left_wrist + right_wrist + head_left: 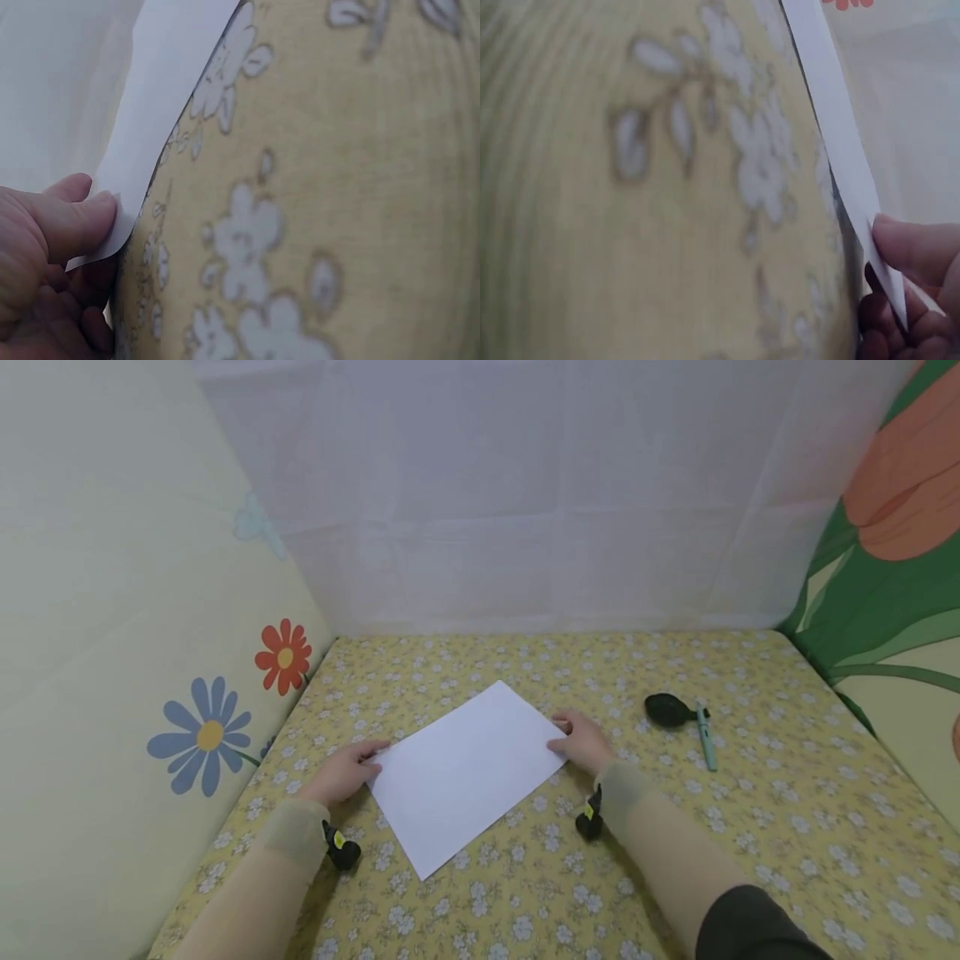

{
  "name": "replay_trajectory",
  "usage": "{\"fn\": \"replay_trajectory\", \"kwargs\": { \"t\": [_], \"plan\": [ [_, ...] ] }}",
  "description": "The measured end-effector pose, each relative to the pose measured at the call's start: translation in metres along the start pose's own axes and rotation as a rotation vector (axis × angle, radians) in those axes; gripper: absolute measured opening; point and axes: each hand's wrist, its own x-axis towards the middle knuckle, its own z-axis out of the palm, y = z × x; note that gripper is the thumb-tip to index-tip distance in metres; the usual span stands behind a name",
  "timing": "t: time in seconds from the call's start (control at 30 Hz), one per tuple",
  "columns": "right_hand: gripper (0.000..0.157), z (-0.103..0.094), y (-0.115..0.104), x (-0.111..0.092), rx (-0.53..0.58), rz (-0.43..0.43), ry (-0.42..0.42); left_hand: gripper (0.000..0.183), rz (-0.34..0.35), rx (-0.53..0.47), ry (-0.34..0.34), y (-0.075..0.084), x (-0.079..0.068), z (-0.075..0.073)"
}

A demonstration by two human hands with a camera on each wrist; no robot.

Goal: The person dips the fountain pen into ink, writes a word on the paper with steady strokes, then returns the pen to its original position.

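Observation:
A blank white sheet of paper (pixel 468 777) lies turned at an angle on the flowered tablecloth, between both hands. At its left corner my left hand (pixel 341 774) pinches the paper, thumb on top and fingers beneath, as the left wrist view shows with the hand (pixel 56 247) at the sheet's edge (pixel 161 90). My right hand (pixel 582 741) grips the right corner. In the right wrist view, the thumb of that hand (pixel 919 277) presses on the paper (pixel 840 142) while curled fingers sit under it.
Right of the paper, a black rounded object with a narrow end (pixel 667 710) lies touching or very near a light teal pen (pixel 707 739). The yellow flowered tablecloth (pixel 525 902) covers the table. A white cloth (pixel 562 510) hangs behind, with flower-printed panels at both sides.

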Motion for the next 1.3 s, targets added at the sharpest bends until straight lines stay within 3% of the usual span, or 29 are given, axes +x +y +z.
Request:
{"fn": "replay_trajectory", "kwargs": {
  "t": [0.3, 0.43, 0.6, 0.8, 1.0, 1.3],
  "plan": [
    [0.046, -0.016, 0.007, -0.005, -0.015, -0.025, -0.067, 0.042, -0.01, 0.081, -0.015, 0.011, 0.001, 0.0],
    [0.047, -0.025, 0.015, -0.009, 0.026, 0.003, -0.077, 0.042, 0.017, 0.118, -0.01, 0.018, 0.012, 0.005],
    [0.047, -0.033, 0.026, -0.014, 0.072, 0.057, -0.014, 0.043, 0.099, 0.166, 0.019, 0.025, 0.024, 0.016],
    [0.046, -0.044, 0.036, -0.021, 0.125, 0.162, 0.063, 0.054, 0.214, 0.288, 0.055, 0.042, 0.025, 0.036],
    [0.045, -0.053, 0.043, -0.028, 0.14, 0.181, 0.071, 0.068, 0.249, 0.349, 0.001, 0.067, 0.011, 0.057],
    [0.045, -0.057, 0.045, -0.032, 0.17, 0.172, 0.076, 0.09, 0.3, 0.592, -0.095, 0.1, -0.027, 0.08]
  ]
}}
